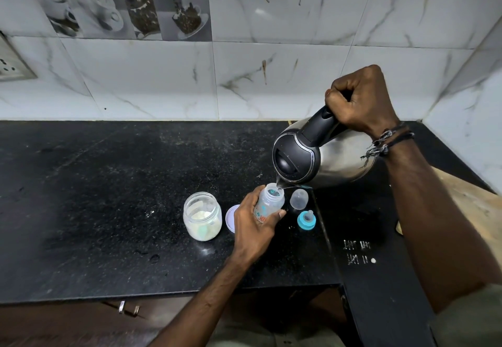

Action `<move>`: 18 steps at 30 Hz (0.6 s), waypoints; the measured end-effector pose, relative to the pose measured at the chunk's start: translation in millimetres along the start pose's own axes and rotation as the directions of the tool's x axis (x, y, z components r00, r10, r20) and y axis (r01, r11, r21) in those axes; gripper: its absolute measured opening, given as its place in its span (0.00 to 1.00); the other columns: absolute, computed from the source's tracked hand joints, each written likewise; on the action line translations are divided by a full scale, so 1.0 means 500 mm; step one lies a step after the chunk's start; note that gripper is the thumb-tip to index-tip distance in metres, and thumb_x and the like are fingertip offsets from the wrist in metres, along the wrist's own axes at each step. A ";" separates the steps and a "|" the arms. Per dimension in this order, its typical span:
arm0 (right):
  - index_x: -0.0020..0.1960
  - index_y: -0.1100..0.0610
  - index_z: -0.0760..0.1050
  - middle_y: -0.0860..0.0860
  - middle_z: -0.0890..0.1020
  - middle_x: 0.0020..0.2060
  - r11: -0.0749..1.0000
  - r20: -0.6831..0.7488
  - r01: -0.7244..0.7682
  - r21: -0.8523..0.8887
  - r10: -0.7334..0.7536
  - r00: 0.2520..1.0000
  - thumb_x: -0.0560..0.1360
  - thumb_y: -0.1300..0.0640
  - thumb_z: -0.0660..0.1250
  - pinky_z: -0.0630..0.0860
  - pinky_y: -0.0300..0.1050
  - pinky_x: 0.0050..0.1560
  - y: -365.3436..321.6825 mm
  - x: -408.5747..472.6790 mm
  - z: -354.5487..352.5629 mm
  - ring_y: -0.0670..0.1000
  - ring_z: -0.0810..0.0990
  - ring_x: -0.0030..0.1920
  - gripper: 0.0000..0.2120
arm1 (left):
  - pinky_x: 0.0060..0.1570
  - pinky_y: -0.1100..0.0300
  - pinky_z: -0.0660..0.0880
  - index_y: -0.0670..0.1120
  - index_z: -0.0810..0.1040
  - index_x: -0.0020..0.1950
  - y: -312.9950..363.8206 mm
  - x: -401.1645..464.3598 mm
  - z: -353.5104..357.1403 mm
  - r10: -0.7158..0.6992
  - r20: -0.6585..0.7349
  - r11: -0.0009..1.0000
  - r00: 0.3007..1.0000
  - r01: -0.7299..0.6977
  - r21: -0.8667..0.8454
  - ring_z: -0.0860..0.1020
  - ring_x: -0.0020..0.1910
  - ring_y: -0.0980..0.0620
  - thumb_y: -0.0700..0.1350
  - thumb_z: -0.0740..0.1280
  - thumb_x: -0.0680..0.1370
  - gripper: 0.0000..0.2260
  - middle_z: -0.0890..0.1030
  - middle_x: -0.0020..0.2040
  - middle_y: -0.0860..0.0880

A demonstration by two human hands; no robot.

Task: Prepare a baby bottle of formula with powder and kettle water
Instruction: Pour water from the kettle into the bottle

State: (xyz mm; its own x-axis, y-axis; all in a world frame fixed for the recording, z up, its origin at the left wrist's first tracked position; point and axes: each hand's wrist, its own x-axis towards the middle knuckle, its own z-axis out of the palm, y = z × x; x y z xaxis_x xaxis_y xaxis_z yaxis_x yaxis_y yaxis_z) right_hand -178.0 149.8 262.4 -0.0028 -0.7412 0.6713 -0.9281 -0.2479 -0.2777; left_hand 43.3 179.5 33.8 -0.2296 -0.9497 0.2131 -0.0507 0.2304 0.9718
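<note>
Step in hand: kettle water into the bottle.

My right hand point(361, 99) clamps the steel kettle point(320, 156) handle, spout tipped over the clear plastic bottle point(269, 202), gripped by my left hand point(255, 224) above the black speckled desk point(108, 197). Next: level off, then powder from the glass jar point(201, 217).

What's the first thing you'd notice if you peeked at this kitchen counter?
The shiny steel kettle, tipped over at the right of the black counter, pouring into a small baby bottle. The right hand grips the kettle's handle, and the left hand holds the bottle with its fingers wrapped round it. Just left of the bottle stands an open jar of pale powder; to its right lies a blue teat ring.
</note>
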 end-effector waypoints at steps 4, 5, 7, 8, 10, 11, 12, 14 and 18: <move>0.26 0.67 0.73 0.65 0.68 0.20 1.000 -0.001 0.010 -0.004 -0.010 1.000 0.67 0.54 0.60 0.65 0.52 0.24 0.000 0.001 0.001 0.65 0.68 0.24 0.19 | 0.61 0.58 0.79 0.46 0.79 0.68 0.001 0.000 -0.001 0.012 0.001 1.000 1.000 -0.012 0.006 0.82 0.60 0.54 0.47 0.79 0.70 0.28 0.83 0.60 0.52; 0.26 0.67 0.73 0.65 0.68 0.21 1.000 -0.001 0.009 -0.006 -0.009 1.000 0.67 0.54 0.60 0.65 0.52 0.24 0.001 0.001 0.001 0.65 0.68 0.24 0.19 | 0.60 0.58 0.79 0.46 0.79 0.68 0.001 0.000 -0.001 0.012 0.001 1.000 1.000 -0.012 0.003 0.82 0.60 0.54 0.47 0.79 0.70 0.27 0.83 0.60 0.52; 0.25 0.67 0.73 0.65 0.68 0.20 1.000 -0.001 0.011 -0.005 -0.011 1.000 0.67 0.54 0.60 0.66 0.53 0.24 0.002 0.001 0.002 0.65 0.68 0.24 0.18 | 0.61 0.58 0.79 0.45 0.79 0.68 0.000 0.000 0.000 0.007 -0.004 1.000 1.000 -0.007 -0.002 0.82 0.60 0.54 0.47 0.79 0.70 0.28 0.83 0.61 0.52; 0.25 0.67 0.72 0.64 0.67 0.20 1.000 -0.001 0.012 -0.004 -0.012 1.000 0.67 0.54 0.60 0.66 0.53 0.24 0.003 0.001 0.002 0.65 0.68 0.24 0.18 | 0.61 0.57 0.79 0.45 0.79 0.68 -0.001 0.000 0.000 0.006 -0.007 1.000 1.000 -0.006 -0.003 0.82 0.61 0.54 0.47 0.79 0.69 0.28 0.83 0.61 0.52; 0.24 0.66 0.71 0.63 0.66 0.20 1.000 -0.001 0.017 -0.001 -0.017 1.000 0.67 0.54 0.60 0.65 0.52 0.24 0.001 0.001 0.001 0.64 0.68 0.23 0.18 | 0.62 0.57 0.79 0.44 0.79 0.68 -0.001 0.000 0.001 0.005 -0.011 1.000 1.000 -0.005 -0.005 0.82 0.61 0.54 0.46 0.79 0.69 0.28 0.83 0.61 0.52; 0.24 0.66 0.71 0.63 0.66 0.20 1.000 -0.001 0.021 -0.002 -0.021 1.000 0.67 0.54 0.60 0.65 0.52 0.24 0.000 0.001 0.001 0.64 0.67 0.23 0.18 | 0.61 0.58 0.79 0.45 0.79 0.68 -0.001 0.000 0.001 0.005 -0.011 1.000 1.000 -0.005 -0.005 0.82 0.60 0.54 0.46 0.79 0.69 0.28 0.83 0.61 0.52; 0.24 0.66 0.71 0.63 0.66 0.20 1.000 -0.001 0.025 -0.003 -0.025 1.000 0.67 0.55 0.60 0.65 0.51 0.24 -0.001 0.001 0.001 0.64 0.67 0.23 0.18 | 0.61 0.59 0.79 0.45 0.79 0.68 0.000 0.000 0.001 0.007 -0.009 1.000 1.000 -0.007 -0.006 0.82 0.60 0.54 0.46 0.79 0.69 0.28 0.84 0.60 0.52; 0.24 0.66 0.70 0.63 0.65 0.20 1.000 -0.001 0.028 -0.006 -0.028 1.000 0.67 0.55 0.60 0.64 0.50 0.24 -0.002 0.001 0.000 0.64 0.67 0.23 0.18 | 0.59 0.61 0.78 0.46 0.79 0.68 0.001 0.000 0.000 0.010 -0.005 1.000 1.000 -0.010 -0.011 0.82 0.60 0.54 0.45 0.79 0.70 0.27 0.84 0.60 0.52; 0.24 0.66 0.68 0.63 0.64 0.20 1.000 0.008 0.023 -0.003 -0.023 1.000 0.67 0.55 0.60 0.63 0.50 0.24 -0.004 0.000 0.000 0.64 0.66 0.23 0.17 | 0.60 0.58 0.79 0.47 0.79 0.68 0.001 -0.001 0.000 0.010 -0.004 1.000 1.000 -0.010 -0.008 0.82 0.60 0.53 0.47 0.79 0.69 0.27 0.84 0.60 0.52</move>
State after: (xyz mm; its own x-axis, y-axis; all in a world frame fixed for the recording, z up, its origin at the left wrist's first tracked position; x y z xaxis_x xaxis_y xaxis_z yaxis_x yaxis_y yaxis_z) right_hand -176.1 150.5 263.0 0.0217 -0.7399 0.6724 -0.9292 -0.2631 -0.2595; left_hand 43.2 180.1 34.1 -0.2263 -0.9481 0.2232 -0.0404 0.2381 0.9704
